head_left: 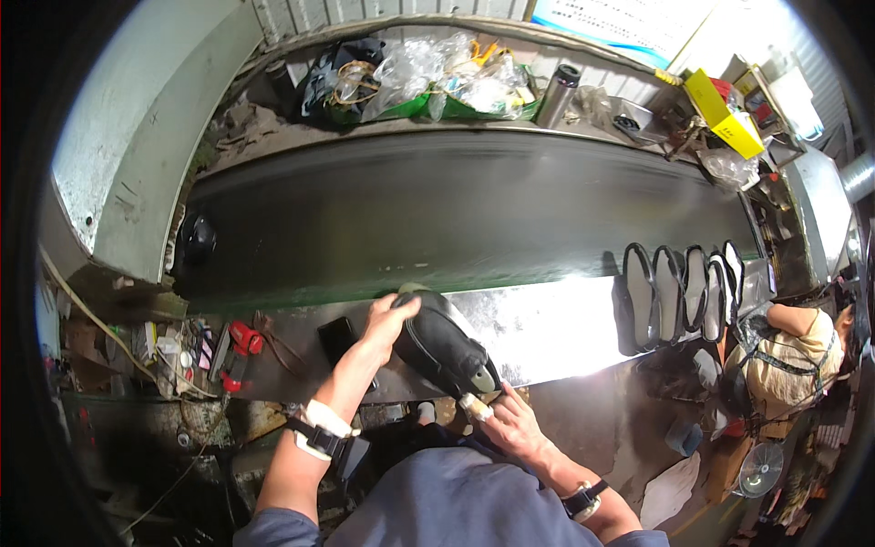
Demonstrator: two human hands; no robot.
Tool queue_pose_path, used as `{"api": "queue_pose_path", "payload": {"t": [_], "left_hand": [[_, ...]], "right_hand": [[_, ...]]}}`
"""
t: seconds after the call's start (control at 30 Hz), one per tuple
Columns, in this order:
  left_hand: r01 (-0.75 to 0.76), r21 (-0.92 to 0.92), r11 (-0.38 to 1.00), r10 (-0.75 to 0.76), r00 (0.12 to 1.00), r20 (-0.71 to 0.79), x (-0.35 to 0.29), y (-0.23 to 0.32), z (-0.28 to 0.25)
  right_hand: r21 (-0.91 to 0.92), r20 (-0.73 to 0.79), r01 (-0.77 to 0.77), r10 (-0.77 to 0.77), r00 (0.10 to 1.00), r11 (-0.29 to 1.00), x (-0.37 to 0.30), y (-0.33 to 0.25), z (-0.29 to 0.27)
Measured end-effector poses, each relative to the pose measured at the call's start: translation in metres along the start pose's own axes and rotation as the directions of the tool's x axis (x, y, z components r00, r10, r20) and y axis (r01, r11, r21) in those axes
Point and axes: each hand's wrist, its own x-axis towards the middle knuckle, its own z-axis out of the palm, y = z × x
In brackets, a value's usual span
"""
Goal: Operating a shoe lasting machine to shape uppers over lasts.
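A long dark belt (456, 210) runs across a work bench, with a shiny metal shelf (547, 333) along its near edge. The left hand (387, 319) grips the top of a black shoe (442, 346) that rests on the shelf. The right hand (510, 424) pinches a small white tool (474, 406) against the shoe's lower end. Nearby sit other things — a row of shoe soles (684, 292) standing on the right, a red tool (241, 345) on the left, and bags (428, 77) behind the belt.

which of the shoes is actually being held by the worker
The black shoe at the near edge of the bench: the left hand grips its top and the right hand is at its lower end. The row of soles stands untouched to the right.
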Motion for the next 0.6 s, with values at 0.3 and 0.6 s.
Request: {"api": "queue_pose_path", "payload": {"t": [0.3,0.6], "left_hand": [[-0.23,0.608,0.76,0.502,0.802,-0.324,0.055,-0.027,0.011],[0.145,0.379,0.914,0.015,0.921,-0.389,-0.021,-0.066,0.058]], "right_hand": [[0.443,-0.198,-0.412,0.536,0.821,0.796,0.044,0.017,0.046],[0.31,-0.111,-0.152,0.194,0.975,0.939,-0.041,0.035,0.006]]}}
